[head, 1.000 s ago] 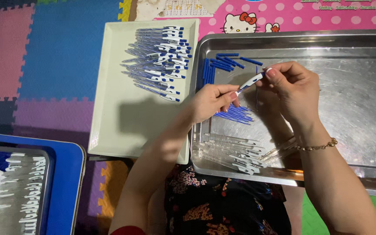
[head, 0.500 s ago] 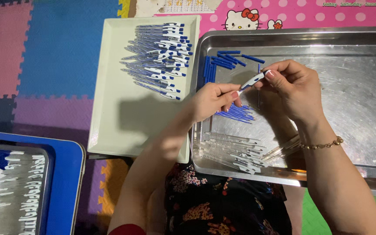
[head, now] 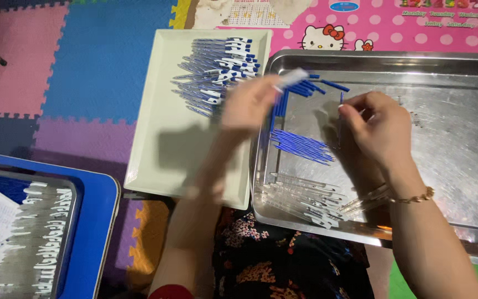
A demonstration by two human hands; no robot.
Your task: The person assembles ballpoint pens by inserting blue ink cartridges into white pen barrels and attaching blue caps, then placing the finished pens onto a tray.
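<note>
Over the seam between the 2 trays, the blurred left hand (head: 253,102) carries a finished pen (head: 291,77) toward the white tray (head: 156,160) of pens. Inside the steel tray (head: 443,66), the right hand (head: 380,130) pinches a blue refill (head: 341,98). Assembly looks underway; next comes a clear barrel (head: 300,191).

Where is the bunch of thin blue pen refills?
In the head view, the bunch of thin blue pen refills lies in the left part of the shiny metal tray, between the left hand and right hand.
</note>
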